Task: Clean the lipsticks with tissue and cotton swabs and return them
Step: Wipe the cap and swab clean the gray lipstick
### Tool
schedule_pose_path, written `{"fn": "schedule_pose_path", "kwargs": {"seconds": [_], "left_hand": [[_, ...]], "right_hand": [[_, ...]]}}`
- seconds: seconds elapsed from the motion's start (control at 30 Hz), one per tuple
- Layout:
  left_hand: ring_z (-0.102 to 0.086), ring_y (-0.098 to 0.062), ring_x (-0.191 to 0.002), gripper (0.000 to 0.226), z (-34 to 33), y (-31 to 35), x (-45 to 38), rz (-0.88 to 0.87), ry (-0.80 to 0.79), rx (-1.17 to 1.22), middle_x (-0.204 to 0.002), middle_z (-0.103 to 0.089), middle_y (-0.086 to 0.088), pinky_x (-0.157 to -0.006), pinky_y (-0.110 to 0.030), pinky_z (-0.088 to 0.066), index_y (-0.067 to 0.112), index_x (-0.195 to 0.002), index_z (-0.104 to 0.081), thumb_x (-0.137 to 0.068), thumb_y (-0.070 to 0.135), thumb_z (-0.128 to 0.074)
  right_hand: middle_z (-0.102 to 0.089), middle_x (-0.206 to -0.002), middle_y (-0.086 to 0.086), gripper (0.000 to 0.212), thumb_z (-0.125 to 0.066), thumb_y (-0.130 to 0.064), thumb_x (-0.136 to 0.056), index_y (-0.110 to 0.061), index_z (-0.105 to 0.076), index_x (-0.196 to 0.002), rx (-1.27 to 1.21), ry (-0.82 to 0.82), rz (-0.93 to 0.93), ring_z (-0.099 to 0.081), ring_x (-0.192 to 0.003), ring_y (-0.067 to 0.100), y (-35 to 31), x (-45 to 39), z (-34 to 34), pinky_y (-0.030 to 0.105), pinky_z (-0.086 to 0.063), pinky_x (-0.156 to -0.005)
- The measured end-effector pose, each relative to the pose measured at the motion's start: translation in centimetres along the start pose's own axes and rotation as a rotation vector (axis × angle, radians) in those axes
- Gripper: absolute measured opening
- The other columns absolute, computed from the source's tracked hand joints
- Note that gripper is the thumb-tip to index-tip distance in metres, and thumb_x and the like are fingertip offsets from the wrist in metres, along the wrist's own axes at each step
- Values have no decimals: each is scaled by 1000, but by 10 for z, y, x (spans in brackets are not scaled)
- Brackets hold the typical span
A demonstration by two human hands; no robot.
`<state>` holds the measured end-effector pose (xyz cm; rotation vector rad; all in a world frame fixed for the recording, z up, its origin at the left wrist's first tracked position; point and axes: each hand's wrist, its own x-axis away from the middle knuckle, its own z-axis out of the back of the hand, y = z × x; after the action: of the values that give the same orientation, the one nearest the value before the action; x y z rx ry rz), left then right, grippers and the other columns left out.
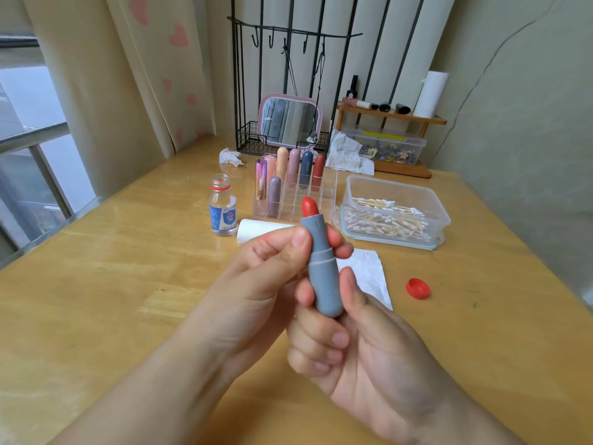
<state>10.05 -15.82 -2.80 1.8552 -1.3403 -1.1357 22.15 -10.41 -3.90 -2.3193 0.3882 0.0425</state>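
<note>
Two bare forearms enter from the bottom of the frame, one from the lower left, one from the lower right. No sleeve covers either arm as far as the frame edge. The left hand [266,271] and right hand [353,358] show short, unpainted nails (a pale natural sheen only). On the visible fingers and wrists: bare, without ring, band or watch.

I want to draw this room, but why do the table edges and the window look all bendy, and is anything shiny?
Head view: a wide-angle lens bows the table edges and window frame near the borders; soft window daylight gives glare on the tabletop at left; the grey lipstick is sharp, the shelf items small and blurry.
</note>
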Motion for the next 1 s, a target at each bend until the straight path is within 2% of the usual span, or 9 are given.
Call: {"fn": "schedule_pose_path", "kwargs": {"seconds": [0.13,0.23,0.33,0.43,0.53,0.67,0.77,0.87,1.0], "left_hand": [[-55,-13,-51,16,-1,1,-2,10,100,-73,-78,-65,-3,-47,-28,-46,15,-83,-72,-81,29,-63],[-49,-27,-63,22,-2,-4,-3,-36,135,-166,-80,-63,-5,-63,-42,-39,15,-85,-72,-83,31,-56],[-55,-18,-77,18,-4,-5,-2,-32,114,-184,-84,-64,-1,-72,-38,-43,20,-82,-72,-83,32,-59],[-52,-14,-75,22,-2,-4,-1,-24,57,-147,-87,-64,0,-68,-26,-44,19,-87,-71,-83,37,-60],[-50,-11,-66,24,1,-4,-1,-1,27,-39,-73,-65,4,-65,-19,-48,20,-85,-71,-79,40,-59],[-60,-11,-100,22,3,-7,-2,31,-39,66,-87,-68,3,-89,-23,-49,21,-86,-72,-78,41,-67],[-61,-13,-92,22,4,-7,-4,58,22,93,-87,-68,-1,-78,-27,-54,19,-87,-72,-79,39,-67],[-57,-12,-49,25,3,-8,-5,62,79,0,-77,-65,-3,-46,-32,-48,9,-93,-66,-89,32,-54],[-42,-17,-38,35,0,-10,-6,60,84,-53,-85,-67,-6,-47,-29,-44,9,-97,-69,-88,34,-48]], "right_hand": [[-60,-67,5,43,-50,-56,-85,-18,-69,-89,461,294,157,-55,-60,14,1,1,-1,23,-46,-59],[-66,-76,-3,35,-48,-62,-79,-33,-60,-95,1122,502,344,-60,-66,8,3,5,2,24,-50,-64],[-58,-71,-21,31,-37,-59,-83,-36,-56,-94,1420,607,460,-56,-65,2,7,9,-2,10,-38,-57],[-52,-65,-21,32,-35,-59,-83,-37,-58,-90,1249,539,386,-50,-60,2,7,7,-3,10,-34,-59],[-43,-59,-11,37,-53,-57,-85,-21,-63,-82,505,246,124,-36,-53,6,1,3,-4,19,-31,-54],[-49,-64,-1,38,-41,-40,-99,-6,-59,-101,-67,-43,-41,-36,-55,9,-1,0,-4,19,-34,-56],[-55,-62,6,44,-48,-44,-90,-5,-65,-97,102,134,-6,-47,-52,11,-1,0,-6,20,-40,-51],[-60,-64,3,41,-56,-51,-83,-10,-63,-86,600,381,176,-51,-55,13,-4,2,-4,21,-44,-53],[-61,-65,-3,30,-49,-40,-86,-12,-60,-86,879,448,251,-52,-58,7,-1,2,-3,17,-43,-57]]}}
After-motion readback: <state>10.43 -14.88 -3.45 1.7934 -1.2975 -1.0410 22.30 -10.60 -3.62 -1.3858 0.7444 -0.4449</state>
